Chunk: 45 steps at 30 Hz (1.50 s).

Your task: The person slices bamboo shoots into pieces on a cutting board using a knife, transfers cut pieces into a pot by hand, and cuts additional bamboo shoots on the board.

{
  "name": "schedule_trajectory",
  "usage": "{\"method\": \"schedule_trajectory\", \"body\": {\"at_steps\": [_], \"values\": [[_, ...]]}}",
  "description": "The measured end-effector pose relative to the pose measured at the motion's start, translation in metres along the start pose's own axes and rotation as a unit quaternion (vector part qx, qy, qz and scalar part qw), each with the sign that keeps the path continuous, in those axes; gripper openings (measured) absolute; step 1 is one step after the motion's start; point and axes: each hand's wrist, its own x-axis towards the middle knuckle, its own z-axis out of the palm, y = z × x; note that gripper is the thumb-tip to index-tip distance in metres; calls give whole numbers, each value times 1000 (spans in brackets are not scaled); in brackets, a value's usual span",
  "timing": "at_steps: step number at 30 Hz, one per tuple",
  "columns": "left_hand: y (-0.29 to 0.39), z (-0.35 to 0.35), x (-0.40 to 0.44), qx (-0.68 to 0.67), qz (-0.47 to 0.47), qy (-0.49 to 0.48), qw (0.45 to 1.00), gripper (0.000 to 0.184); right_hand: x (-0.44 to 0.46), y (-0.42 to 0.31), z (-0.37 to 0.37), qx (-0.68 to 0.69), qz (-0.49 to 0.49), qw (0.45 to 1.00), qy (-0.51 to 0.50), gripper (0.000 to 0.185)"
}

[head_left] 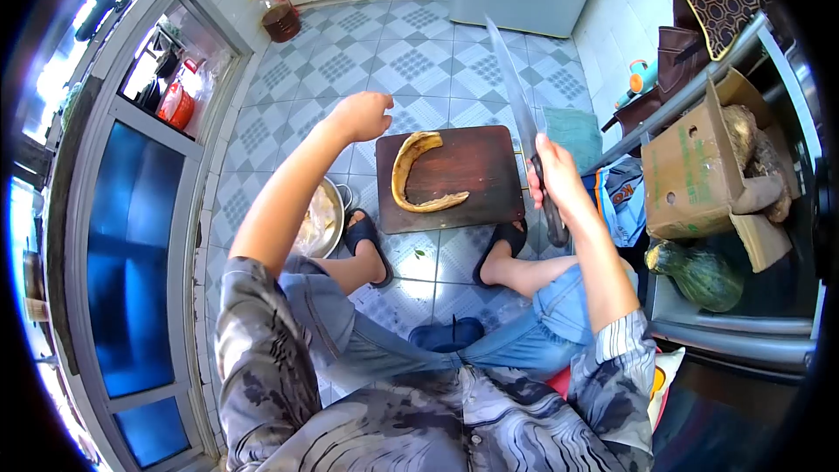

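a curved strip [401, 173] lies unsliced on the board [489, 166], the right hand [557, 180] gripping a knife [516, 83], the left hand [365, 115] curled, contents unclear.

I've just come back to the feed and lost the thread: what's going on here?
A person is sitting over a dark cutting board. Their right hand grips a long knife at the board's right side, blade pointing away from the body. A curved, yellowish-brown piece lies on the board, with the knife apart from it. The left hand is off the board's far-left corner, fingers curled; I can't tell whether it holds anything.
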Motion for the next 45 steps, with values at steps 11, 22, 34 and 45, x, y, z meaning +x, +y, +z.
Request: {"method": "schedule_trajectory", "body": {"at_steps": [11,22,34,45], "values": [[37,52,-20,214,193,-117,950,30,81,-28,-28,-201,-45,978,-35,45],[14,207,-30,186,248,-123,943,27,144,69,-1,-259,76,962,-47,44],[52,115,12,-396,144,-120,899,26,122,117,-11,-136,67,988,38,38],[29,244,36,-492,-57,-188,848,37,115,189,1,-24,62,996,61,32]]}}
